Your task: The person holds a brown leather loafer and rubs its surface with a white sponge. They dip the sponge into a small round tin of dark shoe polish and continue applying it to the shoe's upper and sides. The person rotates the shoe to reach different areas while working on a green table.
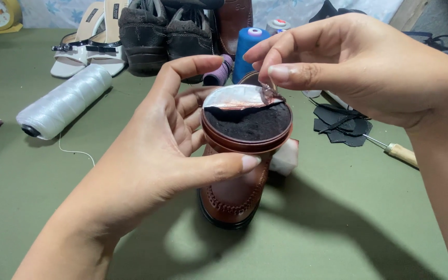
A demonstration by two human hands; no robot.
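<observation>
Green table (338,228) holds a brown shoe (232,199) under both hands. Left hand (151,166) wraps its fingers around a round tin (247,127) to keep it steady. Right hand (353,65) pinches the foil cover (237,97), so the dark polish shows.

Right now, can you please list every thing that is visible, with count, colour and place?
polish tin: 1, brown, dark paste inside, centre, held up
foil seal: 1, silver, half peeled, on tin top
loafer: 1, brown, on table under tin
thread cone: 1, white, lying left
thread spool: 1, blue, standing behind tin
sandals: 2, white, far left
shoes: 2, dark brown, far centre
leather scraps: several, black, right
awl handle: 1, wooden, right
table: 1, green
left hand: grip around tin
right hand: pinches foil edge
</observation>
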